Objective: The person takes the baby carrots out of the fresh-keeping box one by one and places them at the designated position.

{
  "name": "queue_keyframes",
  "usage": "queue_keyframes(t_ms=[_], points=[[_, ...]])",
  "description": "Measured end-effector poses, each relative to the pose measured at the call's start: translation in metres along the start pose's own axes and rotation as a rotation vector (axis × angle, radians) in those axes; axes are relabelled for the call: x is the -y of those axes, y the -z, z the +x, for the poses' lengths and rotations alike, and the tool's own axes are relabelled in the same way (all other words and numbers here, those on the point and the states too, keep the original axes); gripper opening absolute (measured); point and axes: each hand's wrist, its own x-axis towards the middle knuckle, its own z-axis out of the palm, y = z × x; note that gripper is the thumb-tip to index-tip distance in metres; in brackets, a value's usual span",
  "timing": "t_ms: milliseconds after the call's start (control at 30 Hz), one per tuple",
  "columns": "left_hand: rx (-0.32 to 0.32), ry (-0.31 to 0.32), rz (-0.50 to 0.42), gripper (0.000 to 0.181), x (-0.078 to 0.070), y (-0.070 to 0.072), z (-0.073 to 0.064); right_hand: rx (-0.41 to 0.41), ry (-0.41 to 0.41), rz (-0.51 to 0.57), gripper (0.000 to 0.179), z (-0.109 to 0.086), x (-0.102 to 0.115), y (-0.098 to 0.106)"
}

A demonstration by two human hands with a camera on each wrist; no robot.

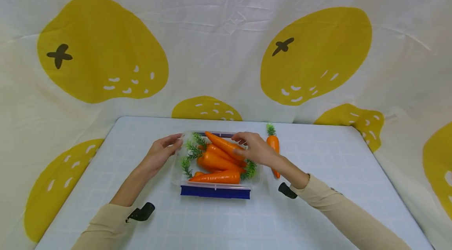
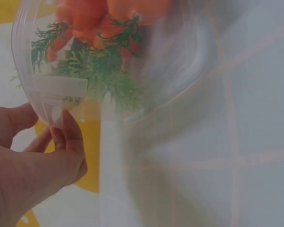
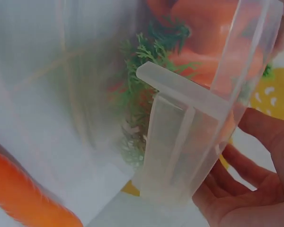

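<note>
From my station I'm watching the clear container (image 1: 219, 185) sitting at lower centre of the head frame, a blue latch (image 1: 215, 192) running along its near side. Carrots (image 1: 215, 161) are lying piled inside it, most of their leafy tops (image 1: 185, 166) pointing toward the frame's left, with another top showing at the pile's lower right. My left grip (image 1: 161, 153) is pinching the container's edge at its upper left corner, thumb and fingers closing narrowly around it. My right grip (image 1: 257, 150) is reaching over the container's upper right, the thumb lying beside the thick end of the uppermost carrot (image 1: 220, 142); I'm not able to tell whether it is holding that carrot or the rim, because clear plastic is overlapping the fingers in the right wrist view. A separate carrot (image 1: 273, 144) is resting on the white bench (image 1: 212, 226) just right of the container, passing under the right forearm (image 1: 291, 171). Behind everything, a fruit-printed cloth (image 1: 212, 57) is filling the upper frame.
</note>
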Motion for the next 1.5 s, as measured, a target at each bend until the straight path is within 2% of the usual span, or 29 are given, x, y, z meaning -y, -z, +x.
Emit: queue_keyframes(t_ms=[233, 367, 600, 933, 1133, 1500], points=[[-0.001, -0.028, 0.001, 0.057, 0.0, -0.001, 0.0, 0.002, -0.016, -0.007, 0.033, 0.0, -0.002, -0.006], [0.0, -0.051, 0.001, 0.056, -0.001, -0.002, -0.002, -0.009, 0.003, -0.04, 0.029, -0.001, -0.003, -0.008], [0.001, -0.055, -0.01, 0.057, -0.002, -0.002, -0.003, -0.013, 0.003, -0.064, 0.031, -0.003, -0.001, -0.004], [-0.002, -0.04, -0.015, 0.056, -0.002, -0.003, -0.003, -0.019, 0.027, -0.01, 0.031, -0.008, 0.005, 0.014], [-0.006, -0.036, -0.002, 0.056, -0.001, -0.002, -0.002, -0.04, -0.013, 0.036, 0.031, -0.014, 0.006, 0.028], [0.004, -0.018, -0.003, 0.057, -0.001, -0.001, -0.001, -0.15, -0.117, 0.05, 0.038, -0.03, 0.001, 0.054]])
